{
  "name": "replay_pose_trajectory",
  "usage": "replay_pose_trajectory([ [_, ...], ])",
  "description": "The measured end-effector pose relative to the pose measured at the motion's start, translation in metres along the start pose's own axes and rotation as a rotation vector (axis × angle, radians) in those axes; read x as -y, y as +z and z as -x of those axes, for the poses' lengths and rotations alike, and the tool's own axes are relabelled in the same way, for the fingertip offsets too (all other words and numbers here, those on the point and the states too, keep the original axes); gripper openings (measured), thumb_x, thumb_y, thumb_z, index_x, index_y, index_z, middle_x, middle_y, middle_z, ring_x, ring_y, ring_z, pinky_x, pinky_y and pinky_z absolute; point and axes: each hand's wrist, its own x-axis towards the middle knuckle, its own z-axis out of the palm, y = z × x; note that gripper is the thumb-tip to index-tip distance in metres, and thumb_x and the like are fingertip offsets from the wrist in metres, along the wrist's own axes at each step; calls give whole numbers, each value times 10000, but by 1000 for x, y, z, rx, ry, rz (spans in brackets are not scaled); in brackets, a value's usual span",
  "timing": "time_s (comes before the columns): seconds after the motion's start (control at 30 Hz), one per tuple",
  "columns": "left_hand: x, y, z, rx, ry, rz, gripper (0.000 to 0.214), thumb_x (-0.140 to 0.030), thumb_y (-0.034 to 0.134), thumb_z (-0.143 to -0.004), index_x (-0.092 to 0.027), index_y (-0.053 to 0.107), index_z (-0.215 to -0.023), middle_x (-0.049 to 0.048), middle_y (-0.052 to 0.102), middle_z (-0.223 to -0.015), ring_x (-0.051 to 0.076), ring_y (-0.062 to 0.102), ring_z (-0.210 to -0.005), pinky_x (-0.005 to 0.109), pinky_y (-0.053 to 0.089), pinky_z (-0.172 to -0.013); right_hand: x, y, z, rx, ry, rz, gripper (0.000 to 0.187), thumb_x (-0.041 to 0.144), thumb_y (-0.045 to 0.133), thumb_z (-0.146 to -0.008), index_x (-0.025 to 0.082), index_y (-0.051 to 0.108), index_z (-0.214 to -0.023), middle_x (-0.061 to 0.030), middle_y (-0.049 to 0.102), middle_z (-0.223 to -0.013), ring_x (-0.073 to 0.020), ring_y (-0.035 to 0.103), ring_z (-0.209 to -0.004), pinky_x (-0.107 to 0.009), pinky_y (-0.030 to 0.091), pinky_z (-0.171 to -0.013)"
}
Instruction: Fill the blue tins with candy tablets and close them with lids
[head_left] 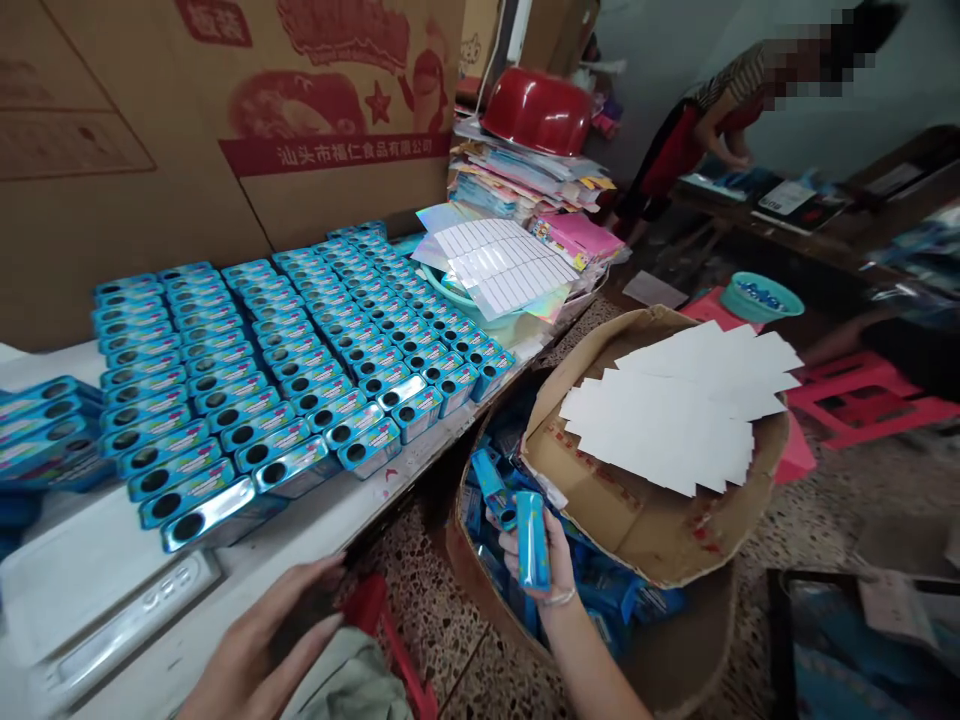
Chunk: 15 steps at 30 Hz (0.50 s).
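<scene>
My right hand (541, 556) reaches into a cardboard box (679, 625) on the floor and grips two or three blue tin cases (531, 538); more blue cases lie inside the box. My left hand (259, 645) rests on the front edge of the white table (322, 520), fingers stretched out and holding nothing. On the table stand several rows of the same blue tin cases (285, 370), each with a round hole on its upper face. A further stack of cases (41, 430) sits at the far left.
White card sheets (675, 400) lie on the box flap. Holographic label sheets (499, 265), a paper pile and a red bowl (538, 110) sit at the table's far end. Big cartons (225, 130) stand behind. Another person (705, 130) bends at a far table. Red stools (862, 395) stand to the right.
</scene>
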Motion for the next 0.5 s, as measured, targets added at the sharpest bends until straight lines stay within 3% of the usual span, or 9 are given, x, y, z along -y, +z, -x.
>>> replay_pose_trajectory([
  [0.07,-16,15,-13,103,16,124,521,-431,720,-748,-319,623,-1247,58,649,-1246,291,601,-1152,403,485,-1027,-15,29,27,136,-142,28,600,776,491,-714,309,593,-1076,-65,697,-1014,-98,489,-448,-222,360,-369],
  [0.13,-33,22,-18,188,30,258,564,-431,633,-835,-284,513,-1366,111,620,-1268,282,606,-1137,427,508,-986,-28,59,45,254,-228,154,671,825,579,-588,328,590,-1039,-54,684,-1003,-138,540,-520,-259,413,-425],
  [0.2,-46,18,-14,205,100,331,648,-436,542,-898,-283,315,-1486,152,529,-1367,285,583,-1171,456,515,-965,-36,91,56,394,-210,309,710,758,736,-455,288,607,-971,-64,677,-955,-212,616,-672,-317,488,-562],
  [0.3,-53,-5,2,101,407,118,936,-464,672,-808,-327,95,-1532,153,205,-1577,366,331,-1388,556,380,-1077,-36,138,67,589,-104,407,659,588,850,-438,247,618,-953,-59,671,-935,-261,644,-834,-359,499,-737],
  [0.37,-51,-28,11,53,672,-179,989,-417,779,-713,-377,194,-1510,82,29,-1620,410,116,-1452,605,238,-1136,-33,163,72,663,-47,447,609,515,861,-488,240,614,-973,-53,673,-962,-256,648,-881,-368,489,-796],
  [0.4,-48,-39,14,45,769,-322,912,-364,779,-723,-398,276,-1482,48,10,-1623,410,72,-1458,609,198,-1147,-32,173,75,688,-26,479,604,504,865,-492,236,613,-971,-55,675,-977,-254,648,-893,-372,487,-810],
  [0.5,-38,-63,17,40,882,-597,644,-159,607,-847,-421,419,-1405,2,236,-1586,320,185,-1456,564,156,-1172,-29,192,81,740,23,597,653,529,878,-446,217,614,-956,-63,681,-973,-251,646,-891,-384,490,-822],
])
